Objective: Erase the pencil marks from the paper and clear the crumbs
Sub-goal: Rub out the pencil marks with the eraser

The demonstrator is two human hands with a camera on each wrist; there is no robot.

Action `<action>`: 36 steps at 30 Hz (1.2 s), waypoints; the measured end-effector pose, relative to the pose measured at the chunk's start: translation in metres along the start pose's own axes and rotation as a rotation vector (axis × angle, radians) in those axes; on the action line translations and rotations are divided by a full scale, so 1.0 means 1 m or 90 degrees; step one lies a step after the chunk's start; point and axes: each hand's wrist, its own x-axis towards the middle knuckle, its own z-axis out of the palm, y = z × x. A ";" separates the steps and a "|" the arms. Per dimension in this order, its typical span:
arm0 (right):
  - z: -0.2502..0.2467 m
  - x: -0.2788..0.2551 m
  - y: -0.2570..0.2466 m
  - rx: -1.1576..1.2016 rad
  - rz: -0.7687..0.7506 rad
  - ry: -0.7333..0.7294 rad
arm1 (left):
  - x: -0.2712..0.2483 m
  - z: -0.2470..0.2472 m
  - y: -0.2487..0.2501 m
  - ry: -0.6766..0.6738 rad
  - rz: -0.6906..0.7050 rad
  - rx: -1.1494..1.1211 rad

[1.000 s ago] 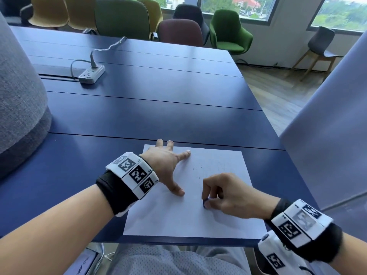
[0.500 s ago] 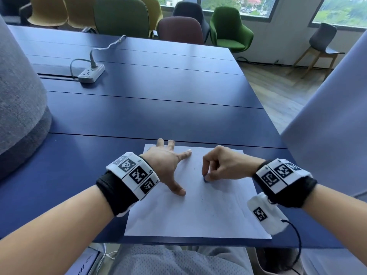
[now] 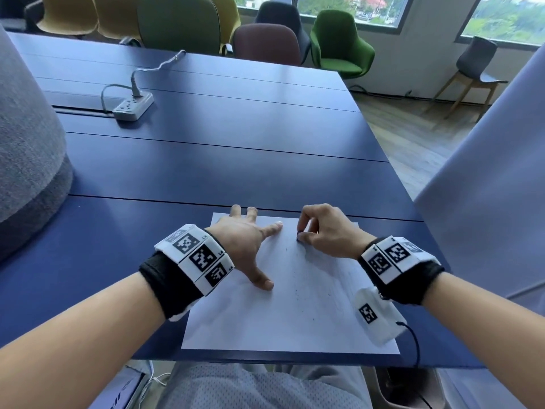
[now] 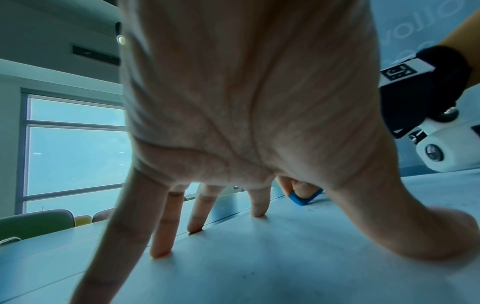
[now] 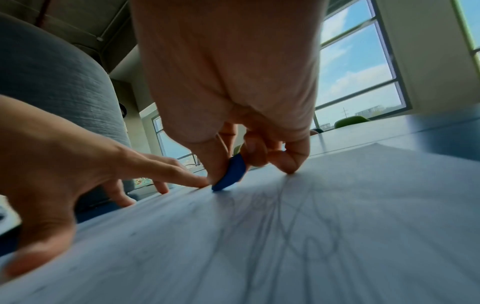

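A white sheet of paper (image 3: 295, 314) lies at the near edge of the dark blue table (image 3: 206, 166). Faint pencil lines (image 5: 291, 216) and small dark crumbs (image 3: 296, 286) mark its middle. My left hand (image 3: 250, 246) presses flat on the paper's left part, fingers spread (image 4: 161, 242). My right hand (image 3: 318, 231) pinches a small blue eraser (image 5: 230, 174) between thumb and fingers and holds it down on the paper near the far edge. The same eraser (image 4: 302, 198) shows past my left index finger in the left wrist view.
A grey power strip (image 3: 134, 106) with its cable lies far left on the table. A grey padded seat back (image 3: 26, 160) rises at the left edge. Several chairs (image 3: 339, 42) line the far side. A pale panel (image 3: 495, 187) stands at the right.
My right hand has slid the eraser away from me across the paper, from near the middle to near the far edge. The left hand has kept its place.
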 end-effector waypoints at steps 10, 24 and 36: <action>0.003 -0.027 -0.001 -0.002 -0.010 -0.095 | 0.001 0.001 -0.001 0.003 0.004 -0.005; 0.001 -0.040 -0.006 -0.037 -0.024 -0.166 | 0.000 0.001 -0.001 -0.002 -0.006 0.000; 0.002 -0.038 -0.006 -0.024 -0.001 -0.055 | 0.001 0.001 -0.002 -0.006 -0.004 -0.005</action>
